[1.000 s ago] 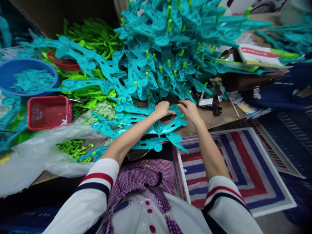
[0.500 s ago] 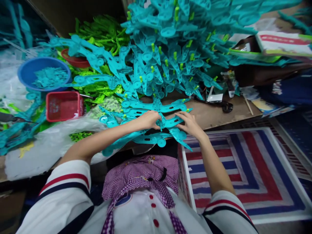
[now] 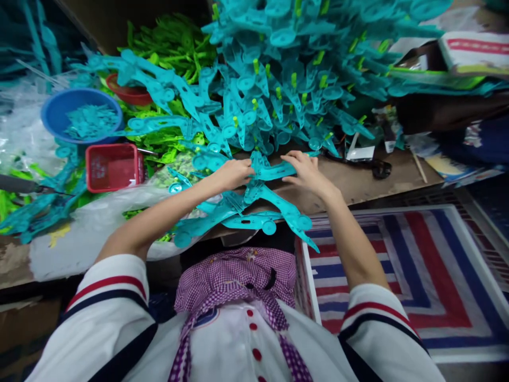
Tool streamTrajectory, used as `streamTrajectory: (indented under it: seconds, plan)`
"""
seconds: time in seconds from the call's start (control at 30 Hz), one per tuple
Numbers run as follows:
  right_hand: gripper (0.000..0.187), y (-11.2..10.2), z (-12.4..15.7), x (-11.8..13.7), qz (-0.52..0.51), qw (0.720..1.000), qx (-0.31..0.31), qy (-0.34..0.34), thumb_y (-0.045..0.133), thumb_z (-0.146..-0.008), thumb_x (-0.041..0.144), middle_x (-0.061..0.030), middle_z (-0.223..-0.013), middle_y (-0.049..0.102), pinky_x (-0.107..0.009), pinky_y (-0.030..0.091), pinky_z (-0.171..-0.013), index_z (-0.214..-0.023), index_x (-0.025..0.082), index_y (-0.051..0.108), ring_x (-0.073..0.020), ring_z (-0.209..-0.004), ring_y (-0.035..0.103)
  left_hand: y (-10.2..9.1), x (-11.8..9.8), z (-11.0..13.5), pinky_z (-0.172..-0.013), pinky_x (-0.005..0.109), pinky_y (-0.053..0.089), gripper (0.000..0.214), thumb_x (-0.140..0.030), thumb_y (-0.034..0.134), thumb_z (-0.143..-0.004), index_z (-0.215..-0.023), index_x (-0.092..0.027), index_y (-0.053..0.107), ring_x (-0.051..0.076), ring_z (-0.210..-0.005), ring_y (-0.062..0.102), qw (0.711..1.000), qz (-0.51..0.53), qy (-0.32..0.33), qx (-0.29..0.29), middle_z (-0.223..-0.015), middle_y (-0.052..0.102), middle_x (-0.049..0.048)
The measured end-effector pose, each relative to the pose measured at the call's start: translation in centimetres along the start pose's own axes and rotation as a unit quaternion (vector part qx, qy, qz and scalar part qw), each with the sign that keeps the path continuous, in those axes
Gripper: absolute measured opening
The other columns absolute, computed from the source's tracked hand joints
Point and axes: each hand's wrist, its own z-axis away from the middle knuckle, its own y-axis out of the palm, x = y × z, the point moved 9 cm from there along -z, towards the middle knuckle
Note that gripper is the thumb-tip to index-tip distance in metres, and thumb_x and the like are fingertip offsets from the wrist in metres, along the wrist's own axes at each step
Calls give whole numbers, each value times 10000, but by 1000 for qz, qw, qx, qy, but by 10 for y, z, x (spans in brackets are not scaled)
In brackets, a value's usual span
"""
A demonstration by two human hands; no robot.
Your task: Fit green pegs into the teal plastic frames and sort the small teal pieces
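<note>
1 turquoise piece [image 3: 275,171] stretches left to right.

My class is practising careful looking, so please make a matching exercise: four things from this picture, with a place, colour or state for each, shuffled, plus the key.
Things:
1. blue bowl
2. red tray
3. striped sheet
4. right hand

Descriptions:
A. just below the blue bowl in the picture
B. at the right end of a teal part
C. holding small teal pieces
D. low on the picture's right side

Pairs: 1-C, 2-A, 3-D, 4-B
</note>
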Motion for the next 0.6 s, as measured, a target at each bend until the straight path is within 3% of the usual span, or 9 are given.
streamTrajectory:
  seconds: [0.07, 0.13, 0.23, 0.3, 0.4, 0.5, 0.57, 0.6]
  plan:
    - [566, -7, 20, 11, -22, 999, -30, 17, 519, -979, 419, -174, -1501, 427, -540, 331, -1093, -1495, 227, 389, -331, -1391, 401, 8, 17, -2, -584, 291, 337, 279, -195, 486, -918, -978, -176, 758, 188, -750, 610, 999, -14, -37, 9, -983, 639, 104]
    - [610, -6, 58, 25, -51, 997, -49, 29, 516, -971, 499, -139, -1504, 437, -525, 361, -1102, -1519, 290, 347, -307, -1409, 406, 15, 27, 0, -603, 297, 355, 285, -206, 488, -923, -1024, -188, 754, 194, -765, 615, 999, 0, -51, 0, -1004, 635, 107]
    - [737, 26, 117, 48, -26, 999, 11, 26, 600, -909, 538, -122, -1590, 333, -579, 412, -1061, -1552, 372, 280, -366, -1435, 380, 21, 34, 5, -650, 303, 381, 276, -243, 534, -917, -1100, -213, 739, 201, -809, 611, 997, 48, -55, -10, -1003, 630, 98]
    - [691, 47, 140, 52, 1, 998, 40, 41, 563, -940, 446, -134, -1620, 284, -591, 464, -992, -1562, 380, 268, -396, -1412, 413, 21, 38, 7, -688, 298, 388, 265, -277, 566, -919, -1119, -225, 732, 193, -836, 597, 995, 73, -61, 0, -1014, 629, 91]
    - [586, 54, 140, 43, 15, 998, 27, 55, 460, -974, 304, -153, -1570, 380, -557, 503, -946, -1545, 341, 339, -377, -1327, 513, 3, 39, 17, -752, 294, 387, 291, -307, 573, -939, -1176, -207, 708, 178, -863, 560, 993, 97, -74, -3, -1062, 626, 87]
    - [502, 39, 119, 27, 35, 999, 2, 25, 435, -970, 250, -135, -1450, 534, -551, 469, -992, -1466, 313, 474, -345, -1263, 562, -24, 23, 53, -807, 309, 385, 322, -368, 562, -952, -1185, -202, 708, 169, -860, 523, 978, 176, -95, -53, -1038, 631, 67]
    - [453, 28, 105, 16, 61, 998, -16, 16, 403, -979, 224, -123, -1345, 619, -574, 425, -1030, -1406, 296, 537, -327, -1225, 583, -24, 0, 88, -780, 304, 392, 325, -429, 613, -910, -1142, -235, 731, 162, -812, 514, 937, 318, -125, -65, -928, 637, 36]
    - [436, 23, 99, 11, 73, 997, -30, 18, 385, -985, 217, -121, -1307, 643, -594, 398, -1050, -1378, 288, 561, -324, -1226, 582, -13, -15, 104, -723, 291, 394, 340, -446, 630, -890, -1143, -242, 730, 151, -752, 507, 893, 423, -146, -48, -843, 622, 18]
